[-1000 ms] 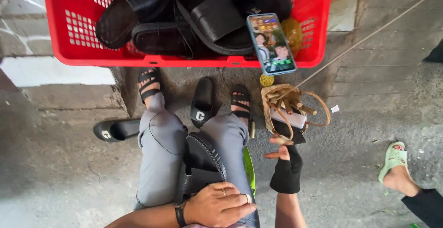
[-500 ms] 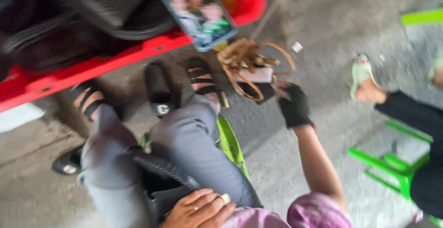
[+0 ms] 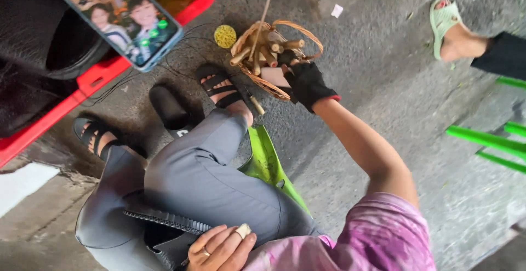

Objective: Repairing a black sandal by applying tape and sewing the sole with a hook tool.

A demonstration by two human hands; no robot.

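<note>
R hand (image 3: 307, 82) in a black fingerless glove, arm stretched fwd, reaching into a small woven basket (image 3: 307, 34) on the concrete ground (image 3: 383, 101). Fingers curl down among the wooden sticks (image 3: 263, 52) piled in the basket; can't tell if they actually grip 1 or just touch, fingertips are hidden by the glove and the sticks. A pale pinkish roll (image 3: 274, 75) lies at the basket's near edge, touching the gloved hand. 1 stick (image 3: 255, 105) lies outside the basket, just beside the R foot.

L hand (image 3: 222, 247) low in frame, bare, ring on 1 finger, fingers loosely closed on a black sandal sole (image 3: 164, 221) lying across the lap, over grey trousers (image 3: 203, 183).

Small yellow round scrubber-like thing (image 3: 225, 36) on the ground just L of the basket. Both feet in black strap sandals, w/ a loose black slipper (image 3: 171, 109) between them. Green plastic stool (image 3: 268, 167) under the person. Red plastic crate (image 3: 93, 82) upper L w/ black stuff inside; a phone (image 3: 120, 19) w/ lit screen leans on its rim. Upper R: another person's foot in a pale green sandal (image 3: 446, 19); green chair legs (image 3: 487, 145) at R edge.
</note>
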